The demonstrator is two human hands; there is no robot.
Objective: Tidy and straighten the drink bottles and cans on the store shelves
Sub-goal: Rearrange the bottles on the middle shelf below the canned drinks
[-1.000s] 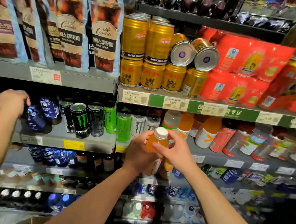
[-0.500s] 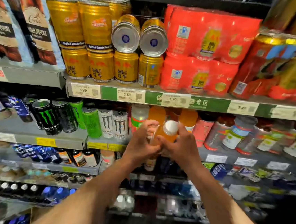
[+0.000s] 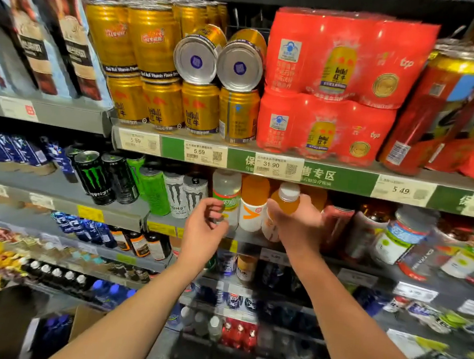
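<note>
The right hand (image 3: 298, 225) grasped an orange bottle (image 3: 285, 202); at its nine o'clock, the left hand (image 3: 203, 228) hung empty, fingers loosely curled.

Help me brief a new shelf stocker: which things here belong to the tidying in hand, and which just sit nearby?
In hand:
orange bottle, gripped by the right hand
left hand, open, beside the clear bottle
second orange bottle in that row

Nearby only:
gold cans
red packs
black can
coffee pouches
price tags
</note>
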